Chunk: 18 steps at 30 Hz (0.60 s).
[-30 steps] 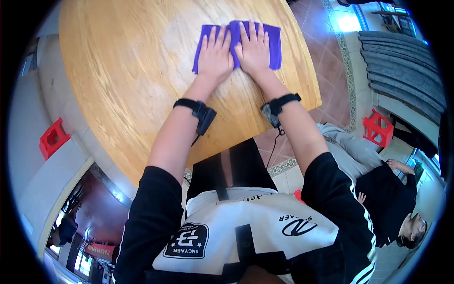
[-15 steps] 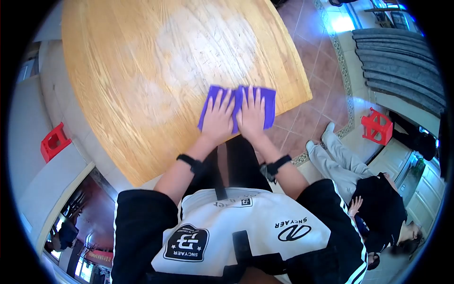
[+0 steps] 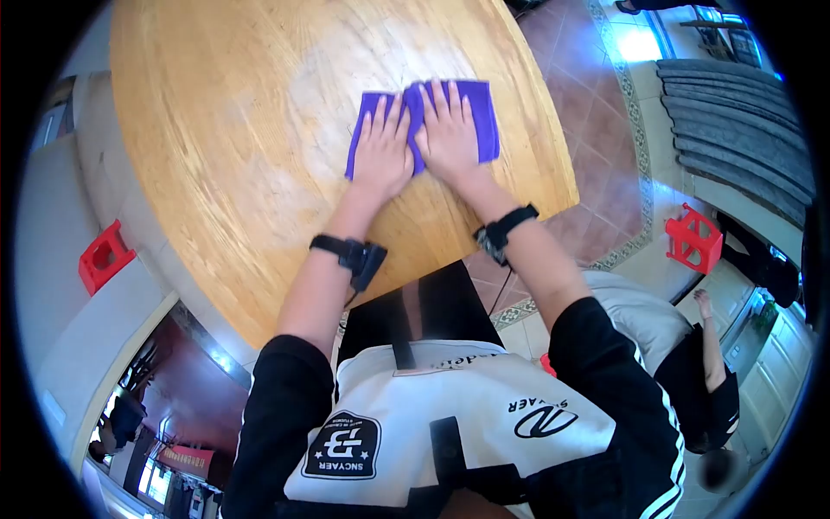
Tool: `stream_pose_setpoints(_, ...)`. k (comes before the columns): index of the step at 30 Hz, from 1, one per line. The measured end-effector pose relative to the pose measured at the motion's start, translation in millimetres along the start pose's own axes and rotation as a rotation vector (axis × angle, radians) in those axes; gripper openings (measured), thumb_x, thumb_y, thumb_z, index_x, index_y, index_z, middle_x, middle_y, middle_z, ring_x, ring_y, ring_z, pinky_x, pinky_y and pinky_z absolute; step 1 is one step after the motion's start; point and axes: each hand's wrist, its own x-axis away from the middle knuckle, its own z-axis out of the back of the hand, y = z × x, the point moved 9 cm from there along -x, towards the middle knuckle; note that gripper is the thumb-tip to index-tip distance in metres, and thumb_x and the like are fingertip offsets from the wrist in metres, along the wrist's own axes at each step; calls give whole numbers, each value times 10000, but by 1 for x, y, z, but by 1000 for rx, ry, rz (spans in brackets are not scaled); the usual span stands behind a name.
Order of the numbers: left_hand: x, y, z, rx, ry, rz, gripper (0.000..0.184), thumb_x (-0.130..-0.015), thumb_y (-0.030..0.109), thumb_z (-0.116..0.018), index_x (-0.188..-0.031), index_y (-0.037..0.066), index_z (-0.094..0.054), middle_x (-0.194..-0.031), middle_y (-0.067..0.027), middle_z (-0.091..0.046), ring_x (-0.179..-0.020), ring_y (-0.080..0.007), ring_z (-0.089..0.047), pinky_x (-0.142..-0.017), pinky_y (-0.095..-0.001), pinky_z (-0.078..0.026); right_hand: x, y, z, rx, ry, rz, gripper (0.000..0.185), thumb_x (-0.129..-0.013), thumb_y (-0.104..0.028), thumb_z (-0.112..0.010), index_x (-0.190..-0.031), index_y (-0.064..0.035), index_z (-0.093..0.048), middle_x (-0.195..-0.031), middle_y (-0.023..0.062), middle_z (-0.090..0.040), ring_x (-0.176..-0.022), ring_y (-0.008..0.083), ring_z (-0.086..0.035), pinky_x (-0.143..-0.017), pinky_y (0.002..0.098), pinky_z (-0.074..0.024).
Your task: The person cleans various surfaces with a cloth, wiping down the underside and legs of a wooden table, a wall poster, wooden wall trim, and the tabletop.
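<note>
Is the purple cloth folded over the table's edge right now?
No, the purple cloth lies on the wooden table, inside its edge.

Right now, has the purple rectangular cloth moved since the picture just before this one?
Yes, the purple cloth has moved away from the near edge of the light-brown wooden table.

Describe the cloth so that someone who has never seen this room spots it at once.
Find the big wooden table. On it, the wearer's left hand and right hand press down side by side, on the purple cloth. Its strong purple stands out from the yellowish wood, and it ridges up between the hands.
</note>
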Motion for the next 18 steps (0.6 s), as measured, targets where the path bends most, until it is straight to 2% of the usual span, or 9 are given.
stream_pose_setpoints(2,-32,-20,-1,-59,11,17,564,-865,266,-359,-1389,61,-321,-1490,-104,-211,-1382,-289,-152,-1127,-433,-99,-33,8,-7,18,43,10,588,-817,-278,-454,-1354,-53,-374,-1419,169,-324,-1316,366,-278,-1066,506,-229)
stream_pose_setpoints(4,-68,-39,2,-111,12,70,578,-873,280,-345,-1405,63,-285,-1496,-105,-196,-1388,-303,-128,-1127,-443,-89,-68,20,-15,66,96,-23,571,-841,-304,-433,-1366,-89,-369,-1430,154,-316,-1323,364,-270,-1066,507,-230)
stream_pose_setpoints(7,-103,-63,8,-58,63,163,583,-891,331,-331,-1436,148,-235,-1507,-106,-160,-1395,-318,-80,-1120,-478,-79,-99,31,-17,108,187,-81,556,-865,-346,-413,-1381,-144,-363,-1448,135,-297,-1334,369,-242,-1071,523,-199)
stream_pose_setpoints(9,-105,-65,8,-83,86,151,583,-888,353,-348,-1435,179,-245,-1506,-112,-160,-1392,-330,-84,-1113,-497,-79,-100,33,-18,122,191,-80,556,-866,-359,-417,-1382,-159,-365,-1450,133,-294,-1333,376,-238,-1071,528,-190)
stream_pose_setpoints(11,-96,-63,8,-111,104,132,583,-886,375,-365,-1433,209,-254,-1505,-118,-160,-1389,-341,-89,-1106,-516,-79,-91,32,-16,133,194,-88,555,-867,-372,-421,-1382,-173,-366,-1452,132,-291,-1333,383,-234,-1071,534,-181)
stream_pose_setpoints(14,-64,-54,20,-91,200,112,585,-875,413,-446,-1418,259,-294,-1488,-156,-187,-1362,-403,-129,-1077,-566,-94,-63,35,-5,56,159,-119,564,-849,-424,-453,-1361,-192,-404,-1443,158,-293,-1323,423,-221,-1070,554,-160)
stream_pose_setpoints(18,2,-43,21,-67,117,126,571,-858,405,-475,-1396,264,-349,-1486,-131,-205,-1345,-455,-119,-1059,-612,-74,7,34,15,43,46,-131,563,-840,-399,-503,-1354,-187,-415,-1434,171,-293,-1304,456,-226,-1046,593,-167)
